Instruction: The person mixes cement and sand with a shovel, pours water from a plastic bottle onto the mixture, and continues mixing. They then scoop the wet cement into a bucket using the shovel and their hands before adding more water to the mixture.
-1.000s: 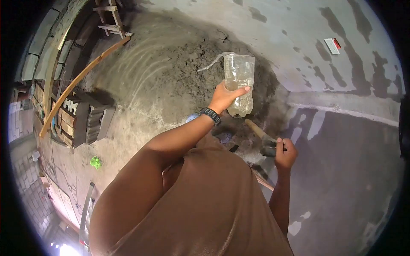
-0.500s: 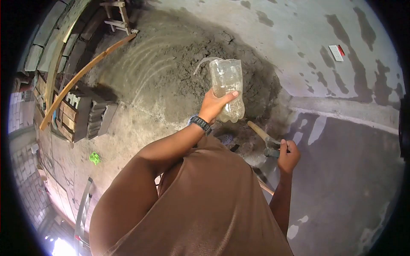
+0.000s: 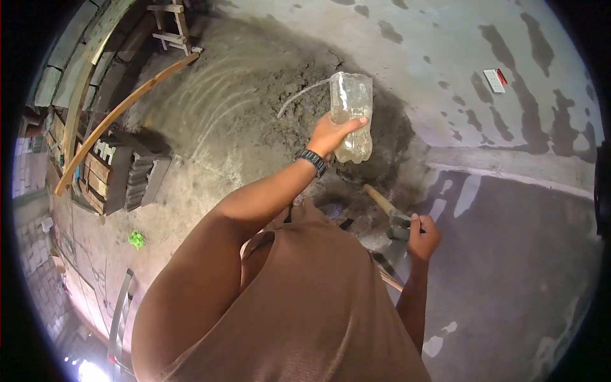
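Note:
My left hand [image 3: 334, 132], with a black watch at the wrist, is closed round a clear plastic bottle [image 3: 352, 95] with its top cut off. Some clear liquid shows inside. From its far rim a thin pale stream [image 3: 299, 99], seemingly water, arcs onto the pile of wet grey mortar [image 3: 267, 89] on the floor. Lower on the right, my right hand [image 3: 423, 237] grips the handle end of a shovel [image 3: 380, 200]. The wooden shaft runs forward toward the pile; the blade cannot be made out.
A long curved wooden strip [image 3: 124, 114] leans at the left, near stacked blocks [image 3: 143, 181] and a small wooden frame [image 3: 170, 28]. Green crumpled plastic [image 3: 136, 239] lies on the floor. At the right, a damp-stained wall [image 3: 439, 70] carries a white socket [image 3: 494, 81].
The bottle in my left hand has moved up and slightly right. The pale stream from its rim reaches out longer. My right hand still holds the shovel, nearly in place.

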Motion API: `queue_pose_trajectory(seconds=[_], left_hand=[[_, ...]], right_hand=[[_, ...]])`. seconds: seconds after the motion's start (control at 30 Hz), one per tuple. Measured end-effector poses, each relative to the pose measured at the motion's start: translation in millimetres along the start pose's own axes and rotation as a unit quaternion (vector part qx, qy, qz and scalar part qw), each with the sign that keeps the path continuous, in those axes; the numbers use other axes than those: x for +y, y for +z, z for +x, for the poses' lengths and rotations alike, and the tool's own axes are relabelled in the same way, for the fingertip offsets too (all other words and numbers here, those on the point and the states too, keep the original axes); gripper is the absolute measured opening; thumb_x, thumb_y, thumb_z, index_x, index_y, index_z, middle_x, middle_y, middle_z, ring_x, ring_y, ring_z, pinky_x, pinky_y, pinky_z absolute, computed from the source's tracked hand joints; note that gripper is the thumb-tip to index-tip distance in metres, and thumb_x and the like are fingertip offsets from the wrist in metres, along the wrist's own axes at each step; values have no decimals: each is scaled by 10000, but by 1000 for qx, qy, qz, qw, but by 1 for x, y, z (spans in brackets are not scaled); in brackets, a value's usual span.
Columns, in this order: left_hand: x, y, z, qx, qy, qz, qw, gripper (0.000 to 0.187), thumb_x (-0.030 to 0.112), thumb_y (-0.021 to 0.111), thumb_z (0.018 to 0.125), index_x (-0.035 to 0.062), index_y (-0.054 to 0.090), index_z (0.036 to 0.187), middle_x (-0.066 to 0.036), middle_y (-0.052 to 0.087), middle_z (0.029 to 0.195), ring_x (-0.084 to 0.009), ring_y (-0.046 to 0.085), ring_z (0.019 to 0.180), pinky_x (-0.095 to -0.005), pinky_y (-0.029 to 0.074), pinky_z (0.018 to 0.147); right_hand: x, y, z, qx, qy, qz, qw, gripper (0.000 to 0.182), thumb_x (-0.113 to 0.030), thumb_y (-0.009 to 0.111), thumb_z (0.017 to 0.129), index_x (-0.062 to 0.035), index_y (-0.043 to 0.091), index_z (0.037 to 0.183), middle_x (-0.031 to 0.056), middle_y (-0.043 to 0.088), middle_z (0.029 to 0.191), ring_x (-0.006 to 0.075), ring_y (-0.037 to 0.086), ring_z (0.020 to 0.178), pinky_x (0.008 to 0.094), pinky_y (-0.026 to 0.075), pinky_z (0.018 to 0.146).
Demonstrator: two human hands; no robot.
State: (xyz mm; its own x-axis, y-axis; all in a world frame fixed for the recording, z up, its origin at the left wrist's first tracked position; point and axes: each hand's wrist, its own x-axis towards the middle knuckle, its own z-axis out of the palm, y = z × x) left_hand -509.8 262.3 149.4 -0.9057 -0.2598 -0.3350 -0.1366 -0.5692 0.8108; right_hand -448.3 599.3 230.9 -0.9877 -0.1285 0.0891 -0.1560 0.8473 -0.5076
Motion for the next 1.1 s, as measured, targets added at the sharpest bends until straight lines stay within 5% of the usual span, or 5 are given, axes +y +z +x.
queue_pose_trajectory(seconds=[0.33,0.47,0.53,0.93,1.1], left_hand=[[15,30,21,-55,-57,-2,997,671,383,809,806,-69,585,1249,-160,683,1113,-217,698,926,-356,565,806],[1,45,35,-50,-76,-19,996,589,355,835,775,-31,652,1180,-127,710,1067,-205,699,929,-339,551,829],[-2,50,37,-74,-62,-44,994,603,366,843,764,-37,657,1171,-127,712,1064,-205,699,933,-339,550,823],[11,84,73,-121,-81,23,989,775,438,835,740,-118,583,1219,-183,687,1095,-253,711,938,-367,576,805],[13,86,87,-63,-61,53,995,771,444,843,738,-112,590,1209,-184,695,1073,-250,713,923,-370,580,799]], right_hand=[[-6,9,-24,19,-5,9,1000,214,-149,718,857,-10,599,746,138,545,632,253,493,546,353,416,550],[-25,9,-29,26,9,26,999,213,-138,712,858,-6,597,737,136,548,632,252,508,551,356,418,552],[-29,8,-32,20,1,16,1000,241,-144,670,903,-2,573,734,77,533,619,131,458,581,311,412,569],[-41,3,-27,30,-2,16,999,267,-151,667,892,-4,532,714,115,494,623,188,444,564,339,397,557],[-30,7,-31,34,-6,12,999,275,-157,666,891,-10,546,692,93,531,604,168,467,543,326,405,551]])
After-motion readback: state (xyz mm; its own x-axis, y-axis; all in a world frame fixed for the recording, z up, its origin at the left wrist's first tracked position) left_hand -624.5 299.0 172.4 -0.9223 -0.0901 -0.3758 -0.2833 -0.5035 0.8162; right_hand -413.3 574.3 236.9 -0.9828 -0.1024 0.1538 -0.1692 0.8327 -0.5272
